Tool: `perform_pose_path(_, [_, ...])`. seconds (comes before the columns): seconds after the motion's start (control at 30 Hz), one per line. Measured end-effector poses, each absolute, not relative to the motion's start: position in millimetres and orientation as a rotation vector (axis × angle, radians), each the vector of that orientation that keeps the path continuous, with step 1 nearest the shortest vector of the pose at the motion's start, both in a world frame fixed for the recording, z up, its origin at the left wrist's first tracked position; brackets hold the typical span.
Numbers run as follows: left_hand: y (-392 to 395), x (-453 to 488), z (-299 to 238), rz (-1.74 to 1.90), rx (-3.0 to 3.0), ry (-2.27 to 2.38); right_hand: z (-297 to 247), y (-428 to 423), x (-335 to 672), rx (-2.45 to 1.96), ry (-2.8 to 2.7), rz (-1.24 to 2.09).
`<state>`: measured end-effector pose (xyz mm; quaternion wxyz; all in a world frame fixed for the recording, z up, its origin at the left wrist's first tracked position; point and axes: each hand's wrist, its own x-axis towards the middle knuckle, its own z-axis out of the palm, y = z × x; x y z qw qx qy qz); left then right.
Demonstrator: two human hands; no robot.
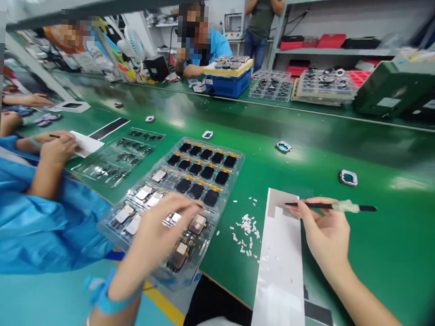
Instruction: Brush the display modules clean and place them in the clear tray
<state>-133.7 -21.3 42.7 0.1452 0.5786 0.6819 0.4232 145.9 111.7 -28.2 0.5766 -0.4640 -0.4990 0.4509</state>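
- Head view, hands: L hand [159, 233] and R hand [326, 232] are well apart, not together on one thing.
- R hand pinches a black stylus [361, 208] w/ white tape wrapped on its shaft; tip is over a white strip [279, 283], which has a grey patch at top end.
- L hand is spread above a clear plastic tray [237, 157], on its lower part; cannot tell if fingers touch it. Blue wristband [103, 293] on L wrist.
- Tray holds rows of small black modules [202, 172], w/ orange edges; lower ones show silver and gold backs. Any writing on them is too small to read.
- White scraps [246, 230] lie in a loose heap between tray and strip, on green bench mat [398, 250].
- Small rings w/ pink rim [348, 177] lie apart on mat.
- Left side: co-worker in blue sleeve [35, 221], hand [58, 147] w/ a stylus, beside 2nd tray [117, 155].
- Far side: blue box [227, 85], yellow top.
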Motion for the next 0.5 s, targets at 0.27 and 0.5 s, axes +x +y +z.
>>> perform_pose_path(0.27, [44.7,-250.9,11.5,1.068,1.388,2.296,-38.0,111.4,147.4,-1.140,-1.178,1.065])
perform_pose_path(0.5, [30.0,-209.7,54.3,1.068,1.684,2.299,-43.7,114.0,148.8,-1.156,-1.192,1.049])
